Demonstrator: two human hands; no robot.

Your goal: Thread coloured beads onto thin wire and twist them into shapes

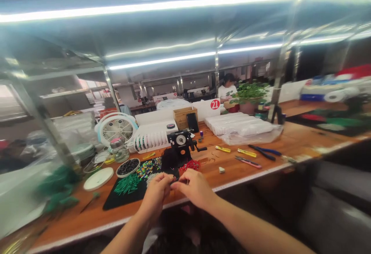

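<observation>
bead work station, seen from a head-worn camera. the left hand [156,194] and right hand [194,188] meet low over the front of the wooden worktop [232,171], their thumbs and forefingers pinching a small dark piece [176,180] from either side (too small here to tell whether it is a strand or a bead). the other fingers curl loosely, neither spread nor pressed together. the hands sit just above a black mat [121,199], which keeps the loose supplies within short reach: green tube beads [127,183], mixed coloured beads [145,170] and, just beyond, red beads [189,165]. a round dish of black beads [128,167] stands at the mat's far edge, its rim holding them apart from the loose heaps. behind the mat stands a black hand-cranked device with a dial [180,140], a dark tuft [169,159] at its foot; its central place suggests ready use. blue-handled pliers [262,152] and a pink-handled tool [247,161] lie to the right, clear of the beads. a clear bag of white packets [243,128] and a slotted white rack [149,140] sit further back, near a steel shelf upright [280,72].
</observation>
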